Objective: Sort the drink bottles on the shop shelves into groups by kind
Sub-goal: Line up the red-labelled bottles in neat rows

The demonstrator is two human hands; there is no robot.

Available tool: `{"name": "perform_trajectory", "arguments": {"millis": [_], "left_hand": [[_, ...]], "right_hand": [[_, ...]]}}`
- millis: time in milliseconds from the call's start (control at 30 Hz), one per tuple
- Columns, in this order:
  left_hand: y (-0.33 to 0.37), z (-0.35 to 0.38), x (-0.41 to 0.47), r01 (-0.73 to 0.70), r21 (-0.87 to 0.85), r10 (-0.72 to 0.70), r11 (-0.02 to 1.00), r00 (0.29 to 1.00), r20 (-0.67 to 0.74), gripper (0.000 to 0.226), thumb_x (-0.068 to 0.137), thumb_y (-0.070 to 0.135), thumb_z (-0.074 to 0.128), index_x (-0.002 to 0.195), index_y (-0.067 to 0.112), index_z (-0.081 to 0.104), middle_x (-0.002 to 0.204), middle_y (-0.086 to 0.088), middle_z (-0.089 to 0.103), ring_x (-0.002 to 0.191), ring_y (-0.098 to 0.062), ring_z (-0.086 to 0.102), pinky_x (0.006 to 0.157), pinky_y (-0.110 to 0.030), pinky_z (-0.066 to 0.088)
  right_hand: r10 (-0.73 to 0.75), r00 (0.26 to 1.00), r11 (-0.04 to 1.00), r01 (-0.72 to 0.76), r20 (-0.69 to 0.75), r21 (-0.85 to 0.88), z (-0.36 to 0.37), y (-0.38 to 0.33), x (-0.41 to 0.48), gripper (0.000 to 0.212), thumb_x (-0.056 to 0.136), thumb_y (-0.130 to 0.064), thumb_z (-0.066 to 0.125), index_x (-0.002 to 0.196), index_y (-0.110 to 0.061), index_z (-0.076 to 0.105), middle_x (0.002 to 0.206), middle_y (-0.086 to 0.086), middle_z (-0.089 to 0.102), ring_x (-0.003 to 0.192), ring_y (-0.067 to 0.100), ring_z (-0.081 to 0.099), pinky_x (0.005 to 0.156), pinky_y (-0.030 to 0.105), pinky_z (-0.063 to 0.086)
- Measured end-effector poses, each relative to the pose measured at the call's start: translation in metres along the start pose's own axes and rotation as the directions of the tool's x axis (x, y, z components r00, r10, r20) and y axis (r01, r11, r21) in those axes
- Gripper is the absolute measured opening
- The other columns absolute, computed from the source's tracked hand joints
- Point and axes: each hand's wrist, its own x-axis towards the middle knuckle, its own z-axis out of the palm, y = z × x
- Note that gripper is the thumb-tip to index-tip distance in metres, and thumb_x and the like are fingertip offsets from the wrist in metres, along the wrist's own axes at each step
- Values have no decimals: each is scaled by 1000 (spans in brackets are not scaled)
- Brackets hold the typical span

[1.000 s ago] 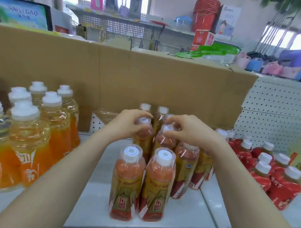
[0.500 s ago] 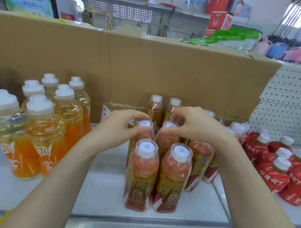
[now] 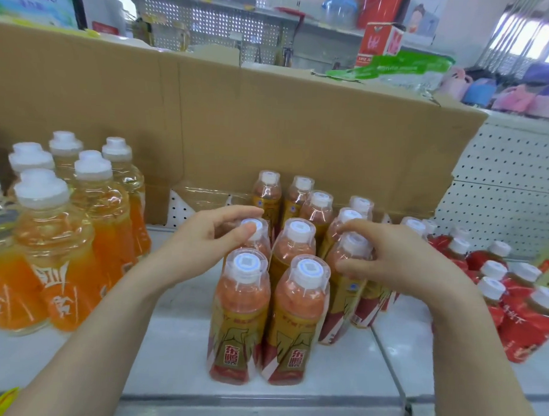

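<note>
pinching white-capped gold-labelled plastic bottle [image 3: 258, 240] with left hand [image 3: 203, 241]; gripping neighbour bottle [image 3: 356, 245] with right hand [image 3: 402, 262]. risk of toppling close-packed adjacent rows [image 3: 300, 194] through sideways tug.

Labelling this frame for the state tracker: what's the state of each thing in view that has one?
left hand, fingers pinch second-row bottle by its cap
right hand, fingers grip right-side bottle at its neck
gold-label bottles, upright, capped, clustered mid-shelf
orange bottles, upright, capped, grouped left
red bottles, capped, grouped right
cardboard box, standing behind the bottles
</note>
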Motion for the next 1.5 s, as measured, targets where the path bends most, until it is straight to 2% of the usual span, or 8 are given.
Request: {"name": "perform_trajectory", "arguments": {"millis": [133, 433, 633, 767, 900, 1033, 1300, 1500], "left_hand": [[-5, 7, -1, -18, -77, 15, 997, 999, -41, 30, 93, 35, 58, 122, 38, 66, 109, 19, 72, 101, 1, 67, 89, -19, 49], [-14, 13, -4, -65, -122, 53, 990, 993, -106, 39, 86, 47, 57, 124, 41, 63, 113, 22, 70, 106, 1, 65, 95, -29, 50], [-14, 11, 2, -108, -210, 75, 972, 985, -156, 34, 98, 40, 44, 126, 36, 62, 115, 19, 70, 104, 2, 65, 83, -15, 52], [-21, 5, 26, -66, -270, -5, 960, 966, -257, 31, 103, 34, 41, 127, 31, 62, 119, 13, 68, 106, 1, 65, 89, -18, 53], [-32, 14, 41, 180, -298, -194, 938, 981, -20, 31, 103, 42, 37, 116, 34, 65, 111, 16, 72, 95, 5, 67, 76, -16, 53], [-42, 19, 40, 278, -293, -268, 915, 960, 75, 39, 101, 50, 36, 102, 30, 70, 86, 23, 75, 81, 6, 70, 62, -10, 51], [-33, -2, 62, 150, -249, -153, 957, 988, 5, 29, 101, 36, 49, 128, 35, 61, 121, 19, 67, 103, 7, 65, 79, -12, 52], [-22, -1, 98, 76, -60, -68, 995, 991, 119, 53, 88, 23, 74, 137, 32, 56, 133, 16, 60, 119, 0, 58, 102, -30, 50]], "right_hand": [[-3, 996, 998, 8, -92, 62, 0, 1, 1, 25, 80, -42, 77, 96, -48, 60, 82, -12, 67, 71, 0, 62, 58, 14, 46], [10, 853, 983, 88, -522, 162, -58, -24, 3, 48, 79, -54, 72, 122, -34, 69, 106, -2, 70, 103, 24, 64, 95, 53, 51], [-74, 707, 950, 264, -703, 166, -58, -55, 35, 49, 82, -49, 75, 126, -30, 66, 102, -20, 58, 102, 14, 59, 97, 45, 52], [-93, 867, 961, 207, -489, 184, -22, -66, 81, 51, 80, -48, 78, 124, -26, 67, 115, -5, 67, 107, 15, 61, 101, 39, 49], [-69, 975, 988, 95, -210, 119, 22, -68, 113, 59, 72, -55, 82, 120, -25, 69, 117, 3, 71, 114, 24, 63, 97, 36, 51], [-79, 995, 993, 84, -61, 87, 28, -62, 126, 49, 77, -53, 81, 115, -23, 74, 109, -1, 74, 104, 20, 66, 82, 30, 52], [109, 993, 991, -106, 47, -76, -10, -22, 136, 44, 89, -37, 72, 130, -21, 65, 118, 3, 71, 104, 22, 67, 94, 39, 55], [-5, 998, 998, 9, 70, -57, -2, -21, 136, 43, 84, -39, 78, 125, -32, 68, 123, 1, 64, 105, 20, 63, 88, 33, 53]]}}
